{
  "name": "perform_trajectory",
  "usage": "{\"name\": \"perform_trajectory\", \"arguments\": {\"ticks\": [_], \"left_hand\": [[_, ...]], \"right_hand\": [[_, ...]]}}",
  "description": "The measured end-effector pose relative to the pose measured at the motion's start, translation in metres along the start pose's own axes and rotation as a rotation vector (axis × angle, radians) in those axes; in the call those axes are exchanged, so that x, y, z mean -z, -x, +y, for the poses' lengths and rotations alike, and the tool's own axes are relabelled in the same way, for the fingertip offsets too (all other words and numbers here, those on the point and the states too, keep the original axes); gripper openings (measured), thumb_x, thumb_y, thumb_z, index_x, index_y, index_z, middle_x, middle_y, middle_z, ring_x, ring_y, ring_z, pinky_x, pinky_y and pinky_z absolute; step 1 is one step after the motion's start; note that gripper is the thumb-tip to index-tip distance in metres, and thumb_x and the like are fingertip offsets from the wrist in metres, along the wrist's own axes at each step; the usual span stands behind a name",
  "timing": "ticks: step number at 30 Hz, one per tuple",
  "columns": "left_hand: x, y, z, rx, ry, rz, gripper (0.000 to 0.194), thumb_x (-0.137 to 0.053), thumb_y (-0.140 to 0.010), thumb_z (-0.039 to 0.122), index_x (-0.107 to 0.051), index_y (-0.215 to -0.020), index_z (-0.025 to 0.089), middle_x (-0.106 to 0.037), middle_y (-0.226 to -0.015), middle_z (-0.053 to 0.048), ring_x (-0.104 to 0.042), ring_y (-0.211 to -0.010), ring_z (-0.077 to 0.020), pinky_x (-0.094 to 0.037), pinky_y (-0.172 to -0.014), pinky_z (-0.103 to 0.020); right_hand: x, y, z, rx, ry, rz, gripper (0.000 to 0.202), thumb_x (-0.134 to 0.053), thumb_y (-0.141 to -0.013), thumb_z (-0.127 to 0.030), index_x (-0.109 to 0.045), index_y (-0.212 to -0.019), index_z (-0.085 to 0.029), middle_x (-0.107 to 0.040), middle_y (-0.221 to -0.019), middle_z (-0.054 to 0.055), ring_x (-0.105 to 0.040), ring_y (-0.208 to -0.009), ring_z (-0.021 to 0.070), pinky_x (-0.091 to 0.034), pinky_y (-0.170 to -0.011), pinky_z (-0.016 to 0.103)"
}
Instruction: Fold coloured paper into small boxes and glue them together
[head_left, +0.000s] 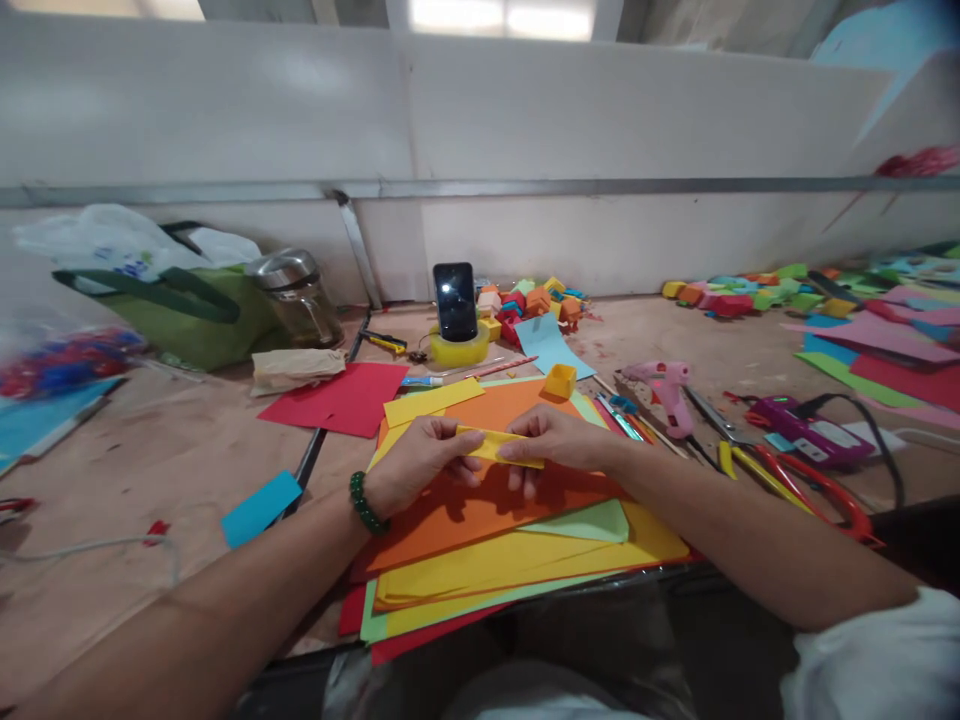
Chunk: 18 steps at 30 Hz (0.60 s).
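Between my two hands a narrow folded strip of yellow paper (491, 446) is stretched out sideways. My left hand (431, 455) pinches its left end between thumb and fingers, a green bead bracelet (367, 503) on that wrist. At the other end my right hand (551, 445) grips the strip with thumb and forefinger. Both hands are just above an orange sheet (480, 515), which tops a stack of coloured paper (517, 565). Just behind my right hand sits a small yellow paper box (560, 381). Another yellow strip (433, 402) lies behind my left hand.
To the right lie a pink glue gun (664, 385), large scissors (780, 480) and a purple power box (814, 430). A phone (455, 303) leans on a tape roll (457, 347), beside piled paper cubes (536, 303). At left stand a glass jar (296, 295) and a green bag (195, 315).
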<state>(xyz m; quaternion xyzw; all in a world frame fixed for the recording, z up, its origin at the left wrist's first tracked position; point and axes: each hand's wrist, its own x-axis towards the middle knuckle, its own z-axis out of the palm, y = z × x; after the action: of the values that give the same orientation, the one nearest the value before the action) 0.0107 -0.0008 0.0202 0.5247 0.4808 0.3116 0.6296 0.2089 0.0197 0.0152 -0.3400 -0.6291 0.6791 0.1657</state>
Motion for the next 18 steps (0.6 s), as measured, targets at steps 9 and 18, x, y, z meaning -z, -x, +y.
{"name": "perform_trajectory", "arguments": {"ticks": [9,18], "left_hand": [[0.0003,-0.0025,-0.0041,0.075,0.011,-0.093,0.042,-0.085,-0.050,0.047,-0.070,-0.066,0.010,-0.070,-0.060,-0.005,-0.062,-0.047,-0.0111,-0.049,-0.047,-0.019],[0.0048,-0.0089,-0.0063,-0.003,0.118,0.030,0.040,-0.087,-0.051,0.040,-0.064,-0.069,0.012,-0.068,-0.056,-0.002,-0.063,-0.048,-0.0120,-0.049,-0.050,-0.020]], "right_hand": [[-0.0035,0.0009,-0.0018,-0.033,-0.018,0.018,0.049,-0.077,-0.059,-0.057,-0.065,-0.071,-0.011,-0.069,-0.059,0.003,-0.062,-0.046,0.0106,-0.049,-0.047,0.020],[0.0028,0.0026,-0.0012,0.099,0.014,0.203,0.045,-0.081,-0.058,-0.047,-0.058,-0.077,-0.014,-0.068,-0.061,0.001,-0.063,-0.048,0.0117,-0.052,-0.051,0.023]]}}
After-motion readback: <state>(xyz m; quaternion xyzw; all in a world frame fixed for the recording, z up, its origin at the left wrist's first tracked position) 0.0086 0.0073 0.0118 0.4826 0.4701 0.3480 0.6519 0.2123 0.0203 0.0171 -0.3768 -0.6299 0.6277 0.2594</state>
